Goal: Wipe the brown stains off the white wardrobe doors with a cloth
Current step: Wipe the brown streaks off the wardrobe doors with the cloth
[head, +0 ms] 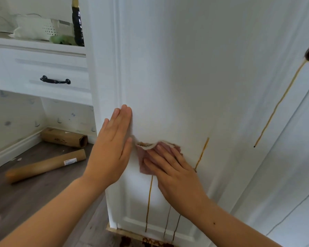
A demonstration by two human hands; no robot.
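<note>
White wardrobe door (177, 77) streaked with thin brown, amber-edged drip stains (202, 154). Dusty pink cloth (144, 164) with a pale, brown-soiled upper edge. At left, a white drawer (25, 72) with a black handle (55, 80), tan cardboard tubes (46, 166) on grey-brown wood-grain floor (34, 193), and cream wallpaper (16, 118) dotted with small blue-grey motifs.

A home bedroom — white wardrobe (185, 68), wallpaper (12, 114).

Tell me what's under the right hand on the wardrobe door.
A pink cloth, pressed flat against the white door by the right hand. Brown streaks run down below it; any stain beneath the cloth is covered.
</note>
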